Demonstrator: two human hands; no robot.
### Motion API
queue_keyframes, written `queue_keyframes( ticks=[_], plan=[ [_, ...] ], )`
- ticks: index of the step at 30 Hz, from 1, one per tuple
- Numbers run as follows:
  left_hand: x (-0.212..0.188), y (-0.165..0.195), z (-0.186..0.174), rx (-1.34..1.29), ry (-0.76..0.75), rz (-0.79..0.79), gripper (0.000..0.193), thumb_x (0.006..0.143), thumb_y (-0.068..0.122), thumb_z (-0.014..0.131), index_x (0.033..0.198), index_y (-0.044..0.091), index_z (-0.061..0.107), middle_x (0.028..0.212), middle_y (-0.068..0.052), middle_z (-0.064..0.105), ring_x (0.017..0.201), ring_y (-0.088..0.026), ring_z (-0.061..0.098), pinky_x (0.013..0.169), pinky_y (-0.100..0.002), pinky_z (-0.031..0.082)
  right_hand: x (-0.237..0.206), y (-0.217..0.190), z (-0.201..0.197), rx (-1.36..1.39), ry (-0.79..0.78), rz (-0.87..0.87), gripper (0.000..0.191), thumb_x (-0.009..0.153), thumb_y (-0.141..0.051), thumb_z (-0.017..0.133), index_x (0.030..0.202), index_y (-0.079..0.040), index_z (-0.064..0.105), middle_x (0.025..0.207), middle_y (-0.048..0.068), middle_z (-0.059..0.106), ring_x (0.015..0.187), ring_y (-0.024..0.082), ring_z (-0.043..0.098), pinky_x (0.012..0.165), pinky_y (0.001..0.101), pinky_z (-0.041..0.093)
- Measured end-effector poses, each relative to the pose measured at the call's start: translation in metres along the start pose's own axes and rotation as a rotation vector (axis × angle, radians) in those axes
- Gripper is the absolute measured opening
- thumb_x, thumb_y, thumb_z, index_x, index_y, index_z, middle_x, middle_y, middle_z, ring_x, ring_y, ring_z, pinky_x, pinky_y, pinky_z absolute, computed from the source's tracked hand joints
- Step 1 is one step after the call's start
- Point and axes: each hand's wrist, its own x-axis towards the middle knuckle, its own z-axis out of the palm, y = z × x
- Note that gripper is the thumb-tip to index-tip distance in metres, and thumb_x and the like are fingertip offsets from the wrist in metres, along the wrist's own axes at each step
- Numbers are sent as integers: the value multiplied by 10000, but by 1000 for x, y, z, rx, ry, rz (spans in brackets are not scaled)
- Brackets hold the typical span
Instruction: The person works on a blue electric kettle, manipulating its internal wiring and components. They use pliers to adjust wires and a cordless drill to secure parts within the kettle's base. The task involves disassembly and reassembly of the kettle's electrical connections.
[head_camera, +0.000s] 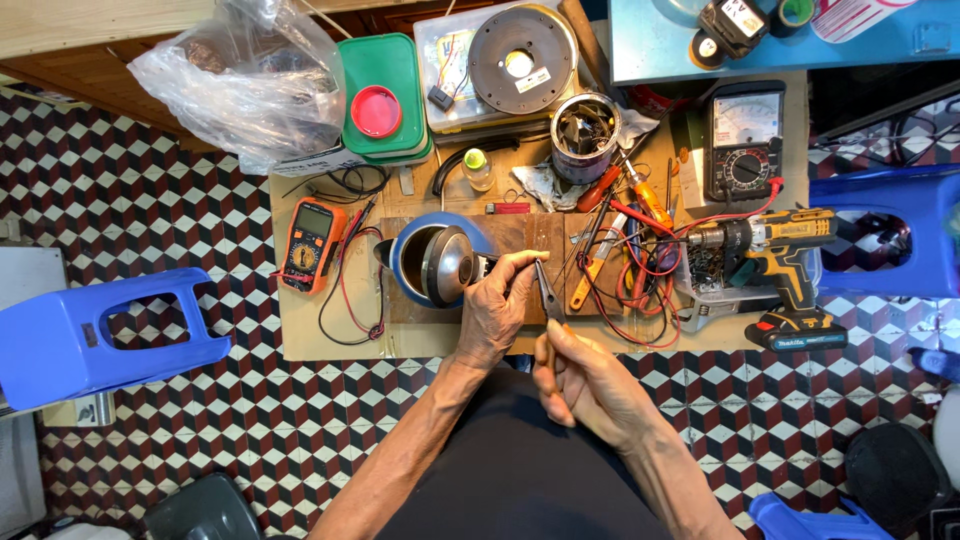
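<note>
Two hands: L hand (495, 310) fingers round 1 kettle (438, 262), R hand (590, 385) gripping 1 pliers (549, 295).

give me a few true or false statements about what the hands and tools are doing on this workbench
1. The right hand holds a pair of pliers. True.
2. The left hand rests on the cordless drill. False: it touches the blue kettle; the drill lies apart at the right of the table.
3. The orange multimeter lies to the left of the kettle. True.
4. The green box has a blue lid cap. False: its round cap is red.
5. The tin can stands at the back of the table, filled with small parts. True.
</note>
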Motion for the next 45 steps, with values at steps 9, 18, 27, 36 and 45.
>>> queue_keyframes(
  ticks=[9, 18, 27, 36, 45],
  plan=[
    [-3, 15, -3, 96, 117, 175, 180, 989, 147, 709, 1161, 95, 713, 1179, -82, 729, 967, -189, 753, 785, -305, 618, 47, -53, -73, -1308, 709, -53, 430, 1044, -370, 602, 1246, 10, 613, 1072, 225, 694, 966, 321, 674, 824, 403, 530],
    [-19, 33, -34, 519, 148, 523, 256, 942, 46, 703, 1192, 100, 697, 1288, -127, 689, 1069, -347, 742, 868, -344, 604, 55, -55, -32, -1093, 240, -533, 448, 980, -120, 590, 1418, -36, 552, 1323, 114, 672, 1086, 179, 693, 933, 313, 562],
    [-86, -30, -42, -385, 330, -725, 371, 1047, 363, 523, 1195, 61, 681, 915, -66, 749, 564, -85, 510, 487, -236, 399, 68, -88, -8, -1235, 55, -375, 389, 983, -123, 615, 1363, -42, 606, 1143, 88, 743, 1057, 157, 714, 915, 293, 563],
    [-59, -14, 33, -420, 345, -712, 381, 987, 281, 614, 1309, 79, 646, 902, -102, 633, 666, -109, 537, 563, -237, 428, 96, -101, -28, -1096, -70, -315, 305, 961, -169, 676, 1212, 4, 659, 1032, 91, 765, 925, 162, 731, 838, 287, 584],
    [-62, 12, 51, -1192, 688, -396, 393, 972, 114, 613, 1347, 36, 525, 1246, -64, 610, 1102, -148, 628, 974, -336, 514, 92, -80, -41, -991, -171, -364, 262, 961, -155, 694, 1155, 20, 678, 963, 85, 746, 876, 130, 686, 779, 270, 546]
  ],
)
